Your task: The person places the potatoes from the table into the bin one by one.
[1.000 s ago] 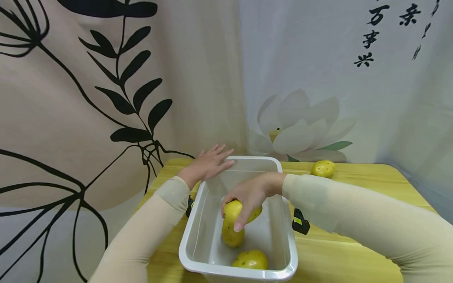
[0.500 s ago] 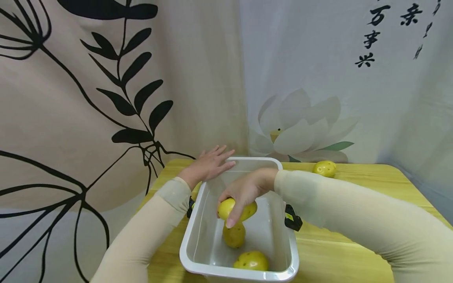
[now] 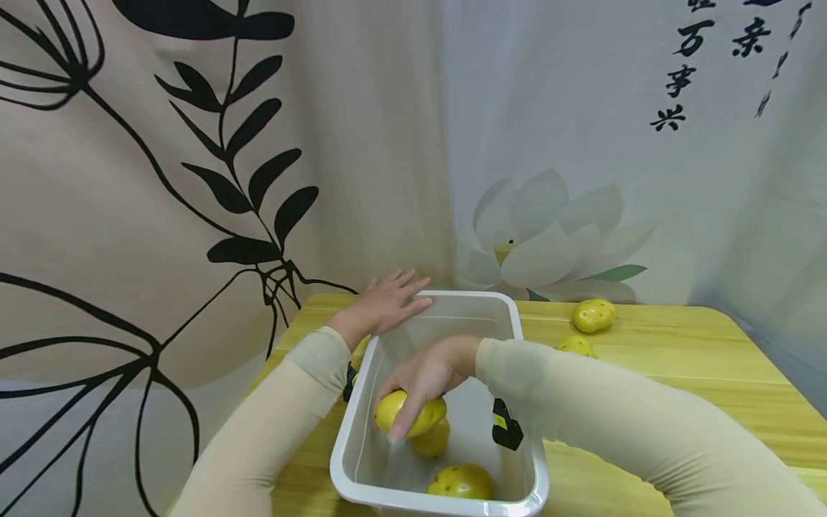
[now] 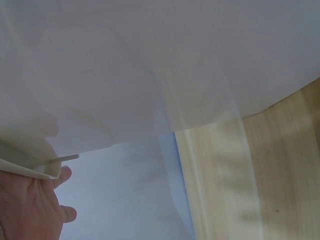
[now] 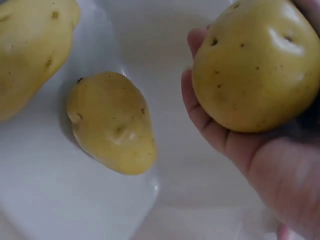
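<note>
A white plastic bin (image 3: 538,467) stands on the table. My right hand (image 3: 426,370) reaches into it and grips a yellow potato (image 5: 255,70), thumb on the near side. Just below and behind that potato another potato (image 5: 112,122) rests on the bin floor. A third potato (image 3: 461,481) lies by the bin's near wall. At the far left corner, my left hand (image 3: 384,305) rests on the bin's rim with its fingers spread and fairly straight. The left wrist view shows part of that hand against the rim.
Two more potatoes lie on the wooden table (image 3: 685,359) beyond my right sleeve: one potato (image 3: 593,314) near the back edge, the other potato (image 3: 576,345) partly behind the sleeve. A printed curtain (image 3: 381,143) hangs behind the table.
My right hand has carried the gripped potato left and a little toward me inside the bin. A second table potato has come into view from behind the sleeve. The left hand stays put.
</note>
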`<state>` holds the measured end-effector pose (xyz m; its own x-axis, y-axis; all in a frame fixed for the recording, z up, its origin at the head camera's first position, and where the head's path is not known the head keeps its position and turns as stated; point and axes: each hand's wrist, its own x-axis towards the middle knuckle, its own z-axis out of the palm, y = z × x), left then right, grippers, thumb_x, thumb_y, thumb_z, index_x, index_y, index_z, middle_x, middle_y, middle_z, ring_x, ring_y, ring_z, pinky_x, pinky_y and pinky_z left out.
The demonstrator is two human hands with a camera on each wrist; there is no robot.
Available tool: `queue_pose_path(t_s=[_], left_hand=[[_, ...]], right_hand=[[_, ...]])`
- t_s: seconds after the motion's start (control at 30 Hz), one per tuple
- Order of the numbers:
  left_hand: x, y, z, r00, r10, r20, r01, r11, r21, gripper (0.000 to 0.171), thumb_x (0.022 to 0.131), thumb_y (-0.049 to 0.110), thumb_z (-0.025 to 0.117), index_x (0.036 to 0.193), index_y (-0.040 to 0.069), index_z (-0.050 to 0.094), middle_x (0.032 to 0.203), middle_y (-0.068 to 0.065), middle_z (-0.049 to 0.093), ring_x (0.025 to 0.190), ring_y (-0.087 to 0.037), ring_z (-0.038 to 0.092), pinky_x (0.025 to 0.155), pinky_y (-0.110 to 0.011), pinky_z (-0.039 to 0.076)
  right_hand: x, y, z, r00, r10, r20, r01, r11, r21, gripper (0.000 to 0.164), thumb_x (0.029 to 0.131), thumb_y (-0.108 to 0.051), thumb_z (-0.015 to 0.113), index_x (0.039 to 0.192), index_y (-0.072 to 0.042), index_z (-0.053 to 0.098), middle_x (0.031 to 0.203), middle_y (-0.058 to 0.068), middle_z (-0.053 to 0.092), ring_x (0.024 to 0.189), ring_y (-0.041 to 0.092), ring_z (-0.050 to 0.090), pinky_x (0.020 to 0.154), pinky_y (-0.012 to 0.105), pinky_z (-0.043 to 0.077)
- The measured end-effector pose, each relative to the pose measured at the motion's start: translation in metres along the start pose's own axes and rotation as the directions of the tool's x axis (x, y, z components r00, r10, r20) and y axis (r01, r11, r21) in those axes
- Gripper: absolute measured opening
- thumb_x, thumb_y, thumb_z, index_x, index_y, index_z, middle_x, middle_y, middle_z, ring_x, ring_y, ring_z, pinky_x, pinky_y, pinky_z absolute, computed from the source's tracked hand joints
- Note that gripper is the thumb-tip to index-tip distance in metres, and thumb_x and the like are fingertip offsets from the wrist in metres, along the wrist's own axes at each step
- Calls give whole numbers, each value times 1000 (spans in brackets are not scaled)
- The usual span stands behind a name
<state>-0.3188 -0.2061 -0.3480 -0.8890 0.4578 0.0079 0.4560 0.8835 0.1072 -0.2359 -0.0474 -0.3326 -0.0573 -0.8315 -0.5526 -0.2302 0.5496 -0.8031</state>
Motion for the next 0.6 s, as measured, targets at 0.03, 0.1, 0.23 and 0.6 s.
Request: queue_pose_path(t_s=[0.03,0.1,0.23,0.6], left_hand=[[0,-1,0,1000,1,-1,-1,1000,2,71,93,72,17,154,35,19,161,-1,9,147,-26,1,112,-61,5],[0,-2,0,1000,1,-2,-1,1000,6,71,93,72,16,154,35,19,161,-2,9,147,-26,1,112,-61,6],[0,0,0,1000,4,-9,-4,1000,7,71,93,72,16,154,35,20,161,-2,11,147,-28,3,112,-62,6],[0,2,1,1000,-11,2,11,1000,0,70,93,72,16,153,37,19,161,-1,9,147,-28,2,112,-61,4]], right_hand=[[3,2,0,1000,-5,-1,5,1000,4,31,89,-17,67,119,-13,61,103,4,61,93,14,60,83,30,51],[7,5,0,1000,-15,-9,15,1000,10,32,89,-17,67,120,-12,61,104,3,62,93,14,61,83,30,51],[9,11,-4,998,-57,-37,58,998,19,31,88,-18,68,118,-12,61,106,4,62,96,15,60,84,32,51],[6,25,-20,990,-30,-139,33,999,18,39,85,-24,72,120,-16,60,111,6,60,100,19,58,83,37,51]])
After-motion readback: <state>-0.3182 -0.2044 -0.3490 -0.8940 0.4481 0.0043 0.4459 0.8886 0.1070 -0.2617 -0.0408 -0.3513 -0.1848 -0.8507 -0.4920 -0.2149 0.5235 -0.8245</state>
